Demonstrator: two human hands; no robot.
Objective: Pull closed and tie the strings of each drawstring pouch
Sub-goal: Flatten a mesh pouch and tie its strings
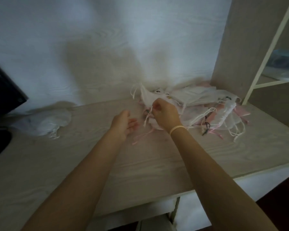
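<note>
At twelve o'clock from my viewpoint, on the pale wood-grain desk (157, 164):

Item 1: heap of drawstring pouches (198, 104), white and pink sheer fabric, piled at the desk's far edge toward one o'clock, against the white wall (90, 39). Loose white, pink and dark cords trail off its near side.

Item 2: top pouch (148, 97), white, at the heap's left end, partly lifted.

Item 3: right hand (163, 112), grip clenched; its fingers pinch a white string (148, 117) of that pouch, which hangs down toward the desk. A pale band circles the wrist.

Item 4: left hand (123, 124), just left of the right, fingers loosely extended, grip released, holding nothing. I think it hovers just above the desk, though blur makes contact hard to judge.

Item 5: single white pouch (48, 122), lying apart at ten o'clock, cords bunched at its near end.

Item 6: dark monitor (2, 90) at nine o'clock.

Item 7: white-framed shelf (264, 64) at two o'clock, a bluish object on it.
</note>
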